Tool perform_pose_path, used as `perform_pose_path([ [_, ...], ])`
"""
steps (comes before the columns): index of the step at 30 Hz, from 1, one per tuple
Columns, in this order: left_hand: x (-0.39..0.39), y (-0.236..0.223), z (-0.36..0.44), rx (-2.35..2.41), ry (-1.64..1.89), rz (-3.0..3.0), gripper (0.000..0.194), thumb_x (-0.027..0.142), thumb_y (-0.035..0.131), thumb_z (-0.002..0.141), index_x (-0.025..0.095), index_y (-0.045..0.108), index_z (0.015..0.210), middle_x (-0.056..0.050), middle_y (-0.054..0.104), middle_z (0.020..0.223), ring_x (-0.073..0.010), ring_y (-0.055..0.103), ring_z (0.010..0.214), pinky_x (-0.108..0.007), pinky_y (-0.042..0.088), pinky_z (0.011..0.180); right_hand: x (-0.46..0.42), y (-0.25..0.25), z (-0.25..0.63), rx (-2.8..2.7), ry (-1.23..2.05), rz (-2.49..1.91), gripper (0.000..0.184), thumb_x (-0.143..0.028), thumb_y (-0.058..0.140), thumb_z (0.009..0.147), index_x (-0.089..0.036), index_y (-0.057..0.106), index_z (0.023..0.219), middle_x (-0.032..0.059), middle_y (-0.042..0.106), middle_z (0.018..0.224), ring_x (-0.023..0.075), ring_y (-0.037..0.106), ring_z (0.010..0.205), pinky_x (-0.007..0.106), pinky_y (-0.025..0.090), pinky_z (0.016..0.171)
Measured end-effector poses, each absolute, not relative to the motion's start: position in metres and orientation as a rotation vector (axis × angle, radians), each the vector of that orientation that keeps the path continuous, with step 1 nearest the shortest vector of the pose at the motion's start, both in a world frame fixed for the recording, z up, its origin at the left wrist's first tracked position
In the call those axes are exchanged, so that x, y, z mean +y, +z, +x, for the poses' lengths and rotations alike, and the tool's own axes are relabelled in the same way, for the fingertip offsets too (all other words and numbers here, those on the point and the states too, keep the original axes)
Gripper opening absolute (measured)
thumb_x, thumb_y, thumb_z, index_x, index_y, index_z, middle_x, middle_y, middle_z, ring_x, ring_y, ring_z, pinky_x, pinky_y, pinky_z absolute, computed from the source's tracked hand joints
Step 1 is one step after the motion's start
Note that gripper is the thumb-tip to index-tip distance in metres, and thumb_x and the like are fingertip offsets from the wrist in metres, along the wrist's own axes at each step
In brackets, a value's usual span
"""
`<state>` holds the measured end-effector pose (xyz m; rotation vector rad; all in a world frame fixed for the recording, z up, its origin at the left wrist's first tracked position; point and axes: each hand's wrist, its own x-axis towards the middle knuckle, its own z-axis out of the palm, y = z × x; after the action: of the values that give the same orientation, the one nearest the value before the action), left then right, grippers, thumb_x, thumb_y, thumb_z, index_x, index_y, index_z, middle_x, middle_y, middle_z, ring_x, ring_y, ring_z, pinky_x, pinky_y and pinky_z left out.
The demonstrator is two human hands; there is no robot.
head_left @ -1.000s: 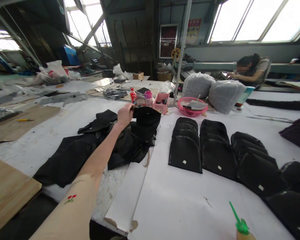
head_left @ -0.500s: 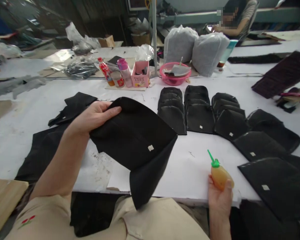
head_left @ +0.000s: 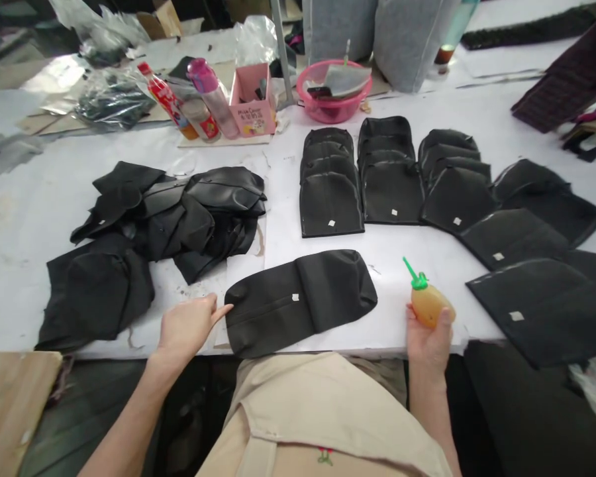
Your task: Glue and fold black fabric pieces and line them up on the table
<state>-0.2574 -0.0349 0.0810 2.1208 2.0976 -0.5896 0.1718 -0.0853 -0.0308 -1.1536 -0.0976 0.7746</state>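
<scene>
One black piece of leather-like fabric (head_left: 268, 318) lies flat on the white table in front of me, with a small white sticker and a seam or fold across its middle. My left hand (head_left: 186, 331) is at its left edge, fingers curled and one digit reaching onto the rim; the exact grip is partly hidden. To the right of the piece, my right hand (head_left: 430, 338) is closed around a soft squeeze bottle (head_left: 431, 305) of amber liquid. Its green cap and thin nozzle point up and to the left.
A loose heap of black pieces (head_left: 179, 218) lies at left. Overlapping rows of black pieces (head_left: 332, 202) with white stickers spread across the right. Behind stand a pink basin (head_left: 328, 112), a pink box (head_left: 253, 112) and a red-labelled bottle (head_left: 163, 99). A wooden board (head_left: 14, 404) sits lower left.
The black piece was held up by my left hand and now lies flat on the table. That hand has come down to its left edge. My right hand keeps the bottle; the view has tilted down.
</scene>
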Motion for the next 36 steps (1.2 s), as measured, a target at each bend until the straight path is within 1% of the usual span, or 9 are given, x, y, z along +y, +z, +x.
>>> perform_pose_path([
  [5,-0.003,0.055,-0.204,1.11,0.004,2.524,0.032,0.028,0.039,0.104,0.02,0.07,0.1,-0.009,0.073,0.102,-0.0201,0.069,0.096,-0.031,0.054,0.086,-0.085,-0.032,0.171,-0.056,0.776,-1.152,0.048,-0.051,0.084,0.069,-0.02,0.066,0.101,0.0004,0.069,0.094,0.0144,0.065,0.086,0.027,0.057,0.071],
  [8,0.014,0.018,-0.182,0.693,0.203,2.673,0.036,0.019,0.035,0.105,0.02,0.07,0.112,-0.01,0.072,0.12,-0.0214,0.065,0.116,-0.037,0.053,0.099,-0.087,-0.03,0.171,0.008,0.812,-1.149,0.05,-0.052,0.085,0.066,-0.021,0.066,0.1,-0.0004,0.071,0.095,0.014,0.066,0.086,0.027,0.057,0.072],
  [11,0.027,-0.009,-0.173,0.578,0.311,2.816,0.035,0.019,0.038,0.104,0.022,0.068,0.123,-0.009,0.071,0.124,-0.0225,0.066,0.116,-0.038,0.056,0.098,-0.088,-0.029,0.172,0.006,0.806,-1.141,0.049,-0.051,0.086,0.066,-0.018,0.067,0.097,0.0024,0.073,0.092,0.0162,0.067,0.081,0.029,0.058,0.068],
  [14,0.041,-0.023,-0.169,0.491,0.364,2.864,0.035,0.022,0.042,0.104,0.024,0.063,0.132,-0.007,0.069,0.127,-0.02,0.067,0.113,-0.033,0.057,0.095,-0.087,-0.03,0.174,-0.002,0.796,-1.123,0.047,-0.05,0.086,0.068,-0.018,0.069,0.097,0.0051,0.074,0.093,0.0185,0.068,0.079,0.031,0.058,0.066],
  [19,0.056,-0.03,-0.155,0.343,0.272,2.858,0.047,0.008,0.042,0.1,0.024,0.053,0.143,-0.006,0.064,0.136,-0.0156,0.066,0.112,-0.028,0.055,0.098,-0.089,-0.033,0.175,0.008,0.833,-1.091,0.046,-0.05,0.086,0.068,-0.021,0.069,0.099,0.0046,0.074,0.096,0.02,0.069,0.084,0.032,0.058,0.069],
  [26,0.057,-0.023,-0.134,0.182,0.219,3.085,0.03,0.007,0.041,0.099,0.014,0.066,0.114,-0.012,0.071,0.11,-0.0205,0.067,0.1,-0.033,0.056,0.093,-0.088,-0.034,0.175,0.014,0.832,-1.081,0.046,-0.051,0.086,0.067,-0.021,0.069,0.097,0.0037,0.074,0.094,0.0185,0.068,0.082,0.031,0.058,0.069],
  [32,0.057,0.033,-0.119,0.052,0.491,2.989,0.014,0.008,0.046,0.098,0.014,0.058,0.101,-0.011,0.07,0.105,-0.0227,0.063,0.114,-0.038,0.051,0.101,-0.087,-0.035,0.176,0.034,0.801,-1.071,0.047,-0.053,0.087,0.064,-0.021,0.069,0.094,0.0026,0.073,0.093,0.0178,0.068,0.081,0.031,0.058,0.068],
  [34,0.058,0.062,-0.121,0.055,0.545,2.889,0.015,0.006,0.046,0.096,0.016,0.056,0.102,-0.008,0.069,0.099,-0.0191,0.065,0.098,-0.036,0.054,0.092,-0.088,-0.036,0.177,0.043,0.794,-1.069,0.048,-0.053,0.087,0.064,-0.022,0.068,0.095,0.0022,0.073,0.094,0.0174,0.068,0.083,0.03,0.059,0.069],
  [36,0.058,0.092,-0.125,0.19,0.582,2.72,0.016,0.008,0.044,0.095,0.019,0.055,0.098,-0.003,0.065,0.083,-0.0142,0.063,0.076,-0.028,0.054,0.074,-0.087,-0.037,0.177,0.048,0.789,-1.067,0.049,-0.054,0.087,0.063,-0.022,0.068,0.096,0.0019,0.073,0.096,0.0169,0.067,0.085,0.03,0.059,0.069],
])
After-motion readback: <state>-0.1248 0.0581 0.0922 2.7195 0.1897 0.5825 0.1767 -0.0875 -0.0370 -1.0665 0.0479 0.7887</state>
